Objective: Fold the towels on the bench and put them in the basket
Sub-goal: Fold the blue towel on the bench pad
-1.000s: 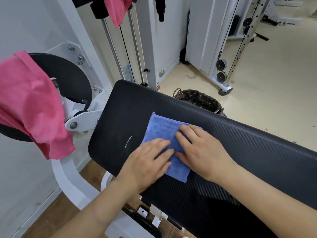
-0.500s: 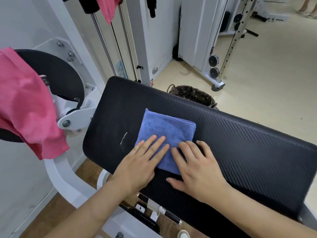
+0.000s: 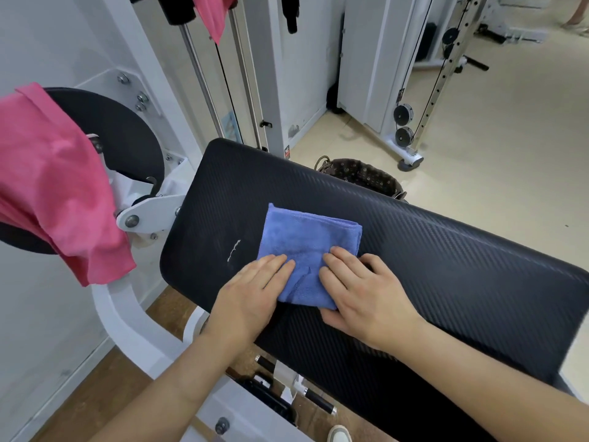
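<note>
Hands (image 3: 310,293) lower on blue towel (image 3: 310,247) — flat, spread — black bench (image 3: 446,250), gym floor (image 3: 510,138).

Both forearms were bare, no sleeves in view; a light shoe (image 3: 339,434) showed below (toe only).

The towel (image 3: 306,250) on the bench is a plain mid blue. The bench pad (image 3: 446,266) is black with a fine woven, diagonal weave pattern and a small pale scuff near the towel. The basket (image 3: 363,177) behind it is dark brown, lined with cloth dotted in small light motifs. A cloth (image 3: 57,186) draped at the left is bright pink, and another pink cloth (image 3: 213,14) hangs at the top. The machine frame (image 3: 127,314) is white, the floor (image 3: 494,148) pale cream, with a strip of brown wood flooring (image 3: 105,387) below the bench.
</note>
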Tool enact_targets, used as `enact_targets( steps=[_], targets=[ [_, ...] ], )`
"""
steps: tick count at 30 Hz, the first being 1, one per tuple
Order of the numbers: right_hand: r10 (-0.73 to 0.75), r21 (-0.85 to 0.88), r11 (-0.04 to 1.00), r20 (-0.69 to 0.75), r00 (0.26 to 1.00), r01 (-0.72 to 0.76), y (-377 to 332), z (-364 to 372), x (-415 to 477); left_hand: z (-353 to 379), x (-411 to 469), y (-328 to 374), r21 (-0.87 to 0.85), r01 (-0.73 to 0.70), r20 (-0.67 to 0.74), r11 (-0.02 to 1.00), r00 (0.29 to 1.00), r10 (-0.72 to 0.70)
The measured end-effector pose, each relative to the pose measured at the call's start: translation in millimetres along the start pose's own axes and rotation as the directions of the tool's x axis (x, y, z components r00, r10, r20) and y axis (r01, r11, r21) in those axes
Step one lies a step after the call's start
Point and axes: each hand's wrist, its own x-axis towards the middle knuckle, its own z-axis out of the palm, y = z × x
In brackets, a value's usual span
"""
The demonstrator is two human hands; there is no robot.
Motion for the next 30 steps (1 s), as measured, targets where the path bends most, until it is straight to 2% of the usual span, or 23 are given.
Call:
enact_targets(
  steps=[5,8,10,12,15,20,21,23,26,30],
  targets=[
    [-0.099,0.077,0.993,0.104,0.99,0.091,-11.7,-12.2,-32.2,-12.6,-42.3,37.3,-0.12,0.093,0.149,0.988,0.986,-0.074],
    [-0.1,0.193,0.979,0.154,0.983,0.07,-25.5,-19.2,-62.1,-28.8,-67.1,64.2,-0.264,0.292,0.371,0.919,0.911,-0.183],
    [-0.055,0.266,0.964,0.189,0.98,0.003,-32.9,-23.0,-76.5,-36.9,-77.0,74.6,-0.399,0.427,0.502,0.811,0.842,-0.197],
    [0.025,0.308,0.947,0.225,0.974,-0.096,-35.8,-25.3,-82.7,-42.2,-79.0,77.0,-0.511,0.534,0.563,0.674,0.8,-0.207],
    [0.14,0.37,0.895,0.299,0.944,-0.25,-33.7,-26.7,-80.6,-44.1,-83.3,64.7,-0.557,0.677,0.637,0.482,0.72,-0.275],
    [0.232,0.475,0.795,0.336,0.913,-0.376,-35.8,-28.3,-80.6,-41.0,-80.5,58.4,-0.618,0.752,0.66,0.23,0.655,-0.368],
    [0.271,0.512,0.759,0.313,0.91,-0.402,-37.9,-27.9,-81.6,-38.5,-75.9,61.6,-0.603,0.766,0.647,0.224,0.634,-0.425],
    [0.385,0.568,0.695,0.225,0.895,-0.441,-43.7,-24.9,-81.9,-30.3,-69.1,69.6,-0.528,0.803,0.602,0.277,0.584,-0.544],
    [0.425,0.429,0.805,0.068,0.903,-0.411,-49.6,-14.6,-75.4,-17.3,-63.8,76.7,-0.41,0.833,0.493,0.371,0.545,-0.678],
    [0.416,0.212,0.891,-0.031,0.909,-0.401,-52.8,-6.6,-67.5,-10.6,-57.3,78.0,-0.319,0.811,0.391,0.491,0.584,-0.711]
  ],
)
